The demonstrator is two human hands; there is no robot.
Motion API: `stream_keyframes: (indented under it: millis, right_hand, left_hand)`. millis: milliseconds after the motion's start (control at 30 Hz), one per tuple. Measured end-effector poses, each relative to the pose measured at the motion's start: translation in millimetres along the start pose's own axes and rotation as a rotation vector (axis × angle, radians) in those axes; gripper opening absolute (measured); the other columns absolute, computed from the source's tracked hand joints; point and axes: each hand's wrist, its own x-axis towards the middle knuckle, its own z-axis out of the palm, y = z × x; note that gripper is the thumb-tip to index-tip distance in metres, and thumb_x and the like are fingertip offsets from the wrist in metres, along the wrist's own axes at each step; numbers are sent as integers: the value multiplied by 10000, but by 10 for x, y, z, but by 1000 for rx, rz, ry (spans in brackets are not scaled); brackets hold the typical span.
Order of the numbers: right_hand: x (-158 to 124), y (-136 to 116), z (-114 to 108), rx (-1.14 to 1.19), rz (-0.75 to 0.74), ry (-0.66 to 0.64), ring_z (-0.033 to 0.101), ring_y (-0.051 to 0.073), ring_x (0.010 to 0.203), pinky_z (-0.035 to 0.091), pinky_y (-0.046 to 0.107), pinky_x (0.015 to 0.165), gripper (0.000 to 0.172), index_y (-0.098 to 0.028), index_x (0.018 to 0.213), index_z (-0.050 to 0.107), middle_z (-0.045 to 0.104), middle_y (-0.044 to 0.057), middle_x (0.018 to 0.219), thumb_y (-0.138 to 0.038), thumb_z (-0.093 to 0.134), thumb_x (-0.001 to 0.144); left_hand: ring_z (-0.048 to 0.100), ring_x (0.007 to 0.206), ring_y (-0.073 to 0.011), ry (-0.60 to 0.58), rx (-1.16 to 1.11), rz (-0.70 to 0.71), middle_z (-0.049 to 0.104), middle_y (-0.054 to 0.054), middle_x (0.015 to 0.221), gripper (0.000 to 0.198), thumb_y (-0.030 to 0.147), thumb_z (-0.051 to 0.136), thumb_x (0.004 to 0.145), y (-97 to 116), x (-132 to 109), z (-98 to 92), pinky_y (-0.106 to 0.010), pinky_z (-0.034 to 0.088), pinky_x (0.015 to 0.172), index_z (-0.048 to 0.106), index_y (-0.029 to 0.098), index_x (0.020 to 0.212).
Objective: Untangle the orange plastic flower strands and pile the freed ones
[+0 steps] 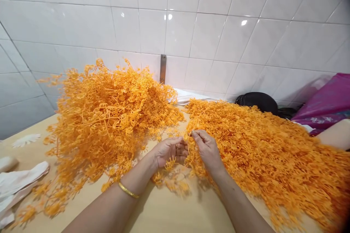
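Note:
Between my two hands is an orange plastic flower sprig with thin, spidery ends. My right hand pinches its stem near the top between thumb and forefinger. Fingers curled, my left hand holds the same sprig from the left side, its thumb close to the stem. Loose orange flower pieces hang or lie just below the hands, partly blurred. A tall heap of tangled orange sprigs rises to the left. To the right spreads a lower, wide pile of orange pieces.
The tan tabletop meets a white tiled wall. White cloth gloves lie at the left edge. Behind the right pile are a black rounded case and a purple bag. A metal strip stands against the wall.

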Motion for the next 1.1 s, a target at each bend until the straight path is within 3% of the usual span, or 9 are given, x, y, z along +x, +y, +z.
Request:
stream_keyframes:
  millis: [200, 400, 600, 733, 867, 967, 1100]
  right_hand:
    - [-6, 59, 33, -23, 33, 9, 460, 128, 640, 368, 249, 605, 255, -169, 647, 520, 488, 8, 664, -371, 430, 774]
    - [-38, 121, 82, 55, 97, -1, 502, 141, 729, 390, 258, 650, 197, -166, 810, 518, 551, 31, 787, -344, 511, 724]
    - [2, 26, 10, 177, 125, 52, 494, 134, 691, 392, 245, 601, 315, -160, 742, 527, 531, 35, 727, -420, 359, 798]
    - [-6, -46, -10, 33, 30, -66, 470, 119, 607, 368, 232, 547, 278, -167, 745, 539, 514, 9, 655, -420, 427, 767]
    - [-42, -54, 12, -222, -56, -105, 417, 101, 515, 313, 226, 499, 231, -176, 627, 498, 467, -18, 544, -338, 431, 777]
    - [-41, -38, 11, -288, -46, -33, 354, 91, 466, 269, 226, 463, 250, -182, 585, 450, 396, -36, 491, -326, 406, 784]
    - [-9, -55, 28, -203, 19, 120, 315, 89, 466, 260, 225, 456, 273, -187, 566, 406, 349, -44, 491, -356, 401, 780]
  left_hand:
    - [539, 626, -107, -62, 2, 88, 574, -32, 715, 174, 215, 634, 612, -126, 9, 114, -218, 393, 564, 572, 148, 760]
    - [476, 536, -54, -55, 72, 93, 535, -6, 670, 228, 205, 669, 586, -182, 23, 152, -185, 360, 517, 587, 138, 788]
    - [506, 557, -75, 59, 82, 167, 588, -41, 710, 216, 223, 685, 558, -178, 72, 87, -183, 352, 493, 575, 122, 714]
    - [502, 500, -76, 91, 107, 211, 602, -41, 677, 194, 258, 668, 580, -154, 116, 24, -192, 341, 474, 571, 124, 681]
    - [496, 496, -84, 31, 138, 272, 555, -16, 546, 147, 220, 659, 584, -150, 98, 36, -204, 355, 518, 576, 117, 648]
    - [440, 447, -72, -81, 175, 219, 455, 22, 430, 124, 213, 633, 613, -125, 47, 99, -212, 351, 532, 551, 121, 600]
    - [387, 418, -58, -176, 184, 198, 352, 57, 393, 133, 234, 609, 641, -59, 23, 169, -222, 352, 556, 545, 123, 603]
